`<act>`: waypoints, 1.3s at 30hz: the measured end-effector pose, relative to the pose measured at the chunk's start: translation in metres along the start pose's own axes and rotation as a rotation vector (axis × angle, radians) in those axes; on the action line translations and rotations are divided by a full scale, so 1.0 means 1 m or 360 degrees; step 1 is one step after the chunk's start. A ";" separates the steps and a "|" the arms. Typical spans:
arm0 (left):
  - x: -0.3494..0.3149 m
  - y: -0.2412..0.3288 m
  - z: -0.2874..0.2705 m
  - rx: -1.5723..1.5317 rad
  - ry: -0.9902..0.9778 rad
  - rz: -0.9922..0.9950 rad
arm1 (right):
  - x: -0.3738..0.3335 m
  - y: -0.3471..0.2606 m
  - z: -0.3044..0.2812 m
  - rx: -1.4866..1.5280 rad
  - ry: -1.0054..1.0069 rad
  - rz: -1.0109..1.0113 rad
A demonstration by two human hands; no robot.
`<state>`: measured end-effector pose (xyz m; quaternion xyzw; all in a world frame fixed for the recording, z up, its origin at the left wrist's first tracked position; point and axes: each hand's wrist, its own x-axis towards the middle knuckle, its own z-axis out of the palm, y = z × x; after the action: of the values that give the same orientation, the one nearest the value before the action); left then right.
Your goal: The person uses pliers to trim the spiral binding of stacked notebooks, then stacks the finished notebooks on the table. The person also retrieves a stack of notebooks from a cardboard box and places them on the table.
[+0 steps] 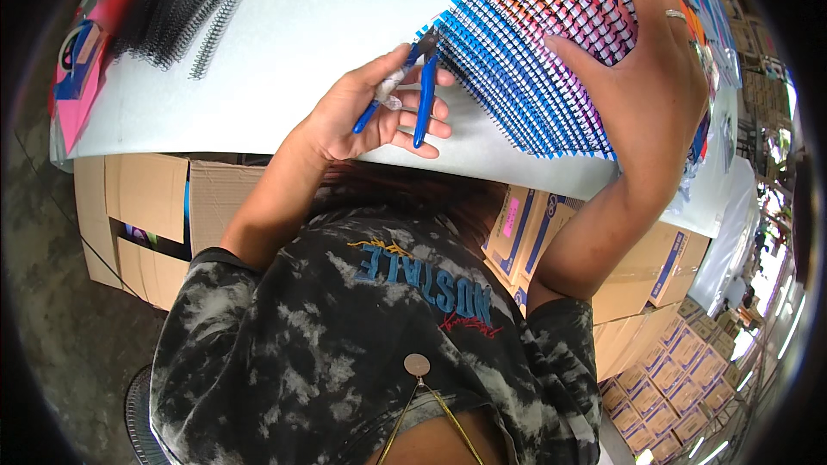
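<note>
My left hand [370,112] grips a pair of blue-handled cutters [422,95], whose jaws touch the end of a wire binding at the near corner of the stack. A fanned row of spiral-bound notebooks [534,43] with blue, pink and orange covers lies on the white table [301,26]. My right hand [646,60] lies flat on top of the notebooks with fingers spread, a ring on one finger.
A bundle of loose black wire spirals [198,0] lies at the table's far left, beside pink printed covers [77,77]. Cardboard boxes [146,207] stand under the table, and several more boxes [663,362] are stacked at the lower right.
</note>
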<state>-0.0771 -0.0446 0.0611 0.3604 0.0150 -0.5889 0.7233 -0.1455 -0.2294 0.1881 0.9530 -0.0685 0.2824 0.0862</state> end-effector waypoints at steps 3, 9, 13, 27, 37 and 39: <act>0.009 0.001 -0.024 -0.0176 -0.0288 -0.0038 | 0.000 0.003 0.001 -0.0001 -0.0003 -0.0002; 0.008 -0.010 -0.003 0.2200 0.0825 0.0312 | 0.000 0.005 0.003 0.0014 -0.0001 -0.0011; 0.003 -0.005 -0.011 0.0398 0.0150 0.0048 | 0.001 -0.007 -0.008 -0.0032 -0.0067 0.0064; 0.006 -0.003 -0.013 0.0738 0.0344 0.0037 | 0.004 -0.007 -0.005 -0.0066 -0.0155 0.0179; 0.011 -0.003 -0.024 0.1641 0.0545 0.0144 | 0.001 0.005 -0.002 -0.0026 -0.0008 0.0018; 0.011 -0.004 -0.009 0.2467 0.0883 0.0224 | -0.007 0.010 -0.003 -0.0031 0.0365 -0.0198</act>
<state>-0.0734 -0.0491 0.0481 0.8895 -0.2400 -0.2751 0.2748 -0.1544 -0.2380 0.1884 0.9159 -0.0015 0.3830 0.1201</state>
